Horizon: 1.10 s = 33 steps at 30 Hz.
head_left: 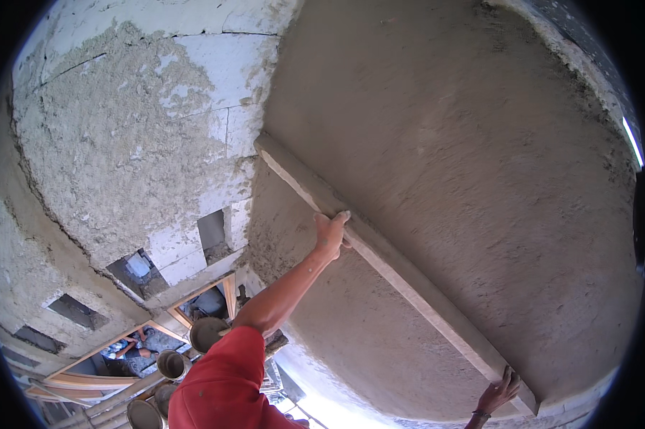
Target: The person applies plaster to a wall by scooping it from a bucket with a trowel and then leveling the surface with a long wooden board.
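A long, straight, mortar-caked screed board (415,282) lies slantwise against a wall of wet grey-brown plaster (479,179). Its upper left end reaches the corner with the block wall; its lower end is at the bottom right. My left hand (331,232), at the end of a red-sleeved arm, grips the board above its middle, with the thumb over the upper edge and some fingers hidden. Close to the lower end, my right hand (499,393) is wrapped over the board. A dark band circles that wrist.
The white block wall (226,64) on the left is partly smeared with rough mortar and has several rectangular openings (211,232). Mortar-covered buckets (172,365) stand on poles at the lower left. Below, another person (128,349) shows through a wood-edged gap.
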{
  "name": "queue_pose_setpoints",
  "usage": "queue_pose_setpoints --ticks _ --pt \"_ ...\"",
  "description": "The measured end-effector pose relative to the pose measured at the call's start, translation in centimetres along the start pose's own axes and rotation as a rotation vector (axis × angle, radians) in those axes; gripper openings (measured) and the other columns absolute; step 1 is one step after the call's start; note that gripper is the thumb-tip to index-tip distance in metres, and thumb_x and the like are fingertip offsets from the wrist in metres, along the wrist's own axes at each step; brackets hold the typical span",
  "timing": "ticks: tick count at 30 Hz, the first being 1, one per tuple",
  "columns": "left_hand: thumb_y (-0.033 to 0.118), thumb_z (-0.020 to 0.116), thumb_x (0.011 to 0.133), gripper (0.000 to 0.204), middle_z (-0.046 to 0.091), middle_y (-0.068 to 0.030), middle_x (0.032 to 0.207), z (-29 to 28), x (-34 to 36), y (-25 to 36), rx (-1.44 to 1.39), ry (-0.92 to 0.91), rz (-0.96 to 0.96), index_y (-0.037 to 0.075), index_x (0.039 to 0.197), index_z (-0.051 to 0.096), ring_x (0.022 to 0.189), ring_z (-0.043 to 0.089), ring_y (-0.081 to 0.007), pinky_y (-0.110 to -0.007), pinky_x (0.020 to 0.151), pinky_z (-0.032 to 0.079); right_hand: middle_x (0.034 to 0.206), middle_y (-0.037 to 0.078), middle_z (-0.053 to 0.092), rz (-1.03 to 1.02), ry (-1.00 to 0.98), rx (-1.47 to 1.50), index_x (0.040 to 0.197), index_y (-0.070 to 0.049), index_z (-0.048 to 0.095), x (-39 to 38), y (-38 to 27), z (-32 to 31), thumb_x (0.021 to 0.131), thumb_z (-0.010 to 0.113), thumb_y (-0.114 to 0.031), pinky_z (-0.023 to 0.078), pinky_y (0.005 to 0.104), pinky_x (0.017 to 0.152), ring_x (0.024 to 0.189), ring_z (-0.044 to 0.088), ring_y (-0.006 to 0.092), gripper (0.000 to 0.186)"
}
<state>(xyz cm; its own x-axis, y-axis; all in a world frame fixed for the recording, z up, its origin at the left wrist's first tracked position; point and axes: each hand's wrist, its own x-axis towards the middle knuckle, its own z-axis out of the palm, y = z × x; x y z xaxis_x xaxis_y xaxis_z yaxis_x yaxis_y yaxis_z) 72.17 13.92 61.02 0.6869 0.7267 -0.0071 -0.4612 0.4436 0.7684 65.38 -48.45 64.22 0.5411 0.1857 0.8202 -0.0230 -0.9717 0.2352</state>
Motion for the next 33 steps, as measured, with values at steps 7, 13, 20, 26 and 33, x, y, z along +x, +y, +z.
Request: queue_pose_setpoints --ticks 7,13,20,26,33 --pt "0.013 0.067 0.081 0.031 0.060 -0.0145 0.080 5.7 0.9 5.2 0.048 0.078 0.055 -0.008 0.096 0.050 0.053 0.060 -0.0216 -0.032 0.029 0.044 0.125 0.013 0.052 0.051 -0.015 0.022 0.128 -0.015 0.055 4.1 1.2 -2.5 0.073 0.057 -0.003 0.032 0.0501 0.099 0.121 0.045 0.0340 0.057" --pt "0.013 0.066 0.082 0.036 0.057 -0.0164 0.085 7.6 0.8 7.8 0.042 0.024 0.055 -0.010 0.098 0.044 0.056 0.060 -0.0221 -0.033 0.032 0.049 0.125 0.013 0.052 0.064 -0.023 0.028 0.128 -0.013 0.056 6.3 2.1 -3.7 0.072 0.056 -0.001 0.032 0.0488 0.100 0.121 0.045 0.0328 0.057" --pt "0.015 0.066 0.083 0.053 0.051 -0.0189 0.097 9.7 0.7 10.9 0.057 -0.095 0.081 -0.010 0.110 0.028 0.068 0.062 -0.0235 -0.033 0.038 0.054 0.126 0.012 0.052 0.112 0.008 0.020 0.128 -0.013 0.056 7.7 1.9 -4.6 0.073 0.056 -0.001 0.032 0.0481 0.102 0.121 0.045 0.0326 0.057" --pt "0.014 0.065 0.082 0.060 0.050 -0.0207 0.099 14.2 0.4 17.3 0.078 -0.186 0.124 -0.014 0.115 0.023 0.077 0.062 -0.0244 -0.035 0.043 0.057 0.129 0.012 0.050 0.190 -0.004 0.024 0.131 -0.015 0.053 9.6 2.4 -5.9 0.071 0.060 0.000 0.032 0.0490 0.103 0.122 0.044 0.0329 0.062" --pt "0.016 0.065 0.082 0.065 0.049 -0.0185 0.097 17.9 -0.2 22.0 0.091 -0.142 0.162 -0.015 0.119 0.020 0.078 0.059 -0.0255 -0.038 0.048 0.058 0.128 0.012 0.049 0.147 0.040 0.022 0.133 -0.015 0.052 12.2 3.3 -7.3 0.070 0.063 0.001 0.031 0.0507 0.104 0.123 0.044 0.0327 0.065"
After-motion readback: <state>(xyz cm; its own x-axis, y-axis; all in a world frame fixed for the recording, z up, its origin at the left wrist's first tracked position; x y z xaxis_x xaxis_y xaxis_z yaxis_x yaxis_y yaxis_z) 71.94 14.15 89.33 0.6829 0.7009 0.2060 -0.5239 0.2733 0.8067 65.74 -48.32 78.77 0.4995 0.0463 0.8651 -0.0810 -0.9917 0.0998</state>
